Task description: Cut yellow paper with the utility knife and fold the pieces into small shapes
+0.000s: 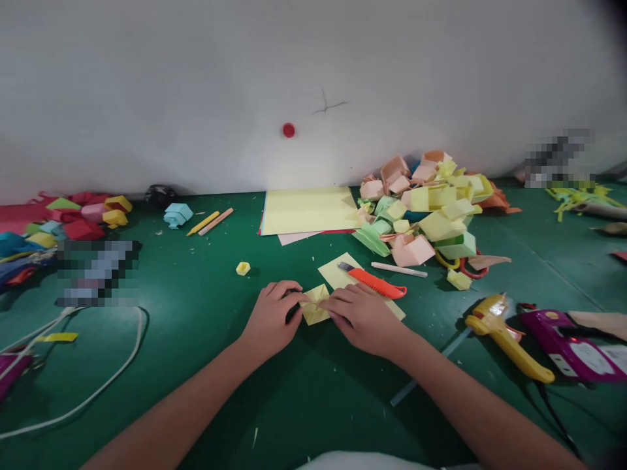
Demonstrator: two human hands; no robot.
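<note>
A small folded square of pale yellow paper (pixel 317 313) with crossing creases lies between my two hands on the green table. My left hand (pixel 274 313) pinches its left edge between thumb and fingers. From the other side, my right hand (pixel 362 316) presses thumb and fingertips onto its right edge. Just behind my right hand, an orange utility knife (pixel 377 282) with its blade showing rests on a pale yellow sheet (pixel 334 269). A tiny yellow folded paper piece (pixel 243 268) sits to the left, apart from my hands.
A stack of coloured paper (pixel 308 212) lies against the wall. Folded paper boxes (pixel 443 209) are heaped to its right, near a white pen (pixel 399 269). A yellow glue gun (pixel 514 343) with a cord lies at right. A white cable (pixel 140 336) loops at left.
</note>
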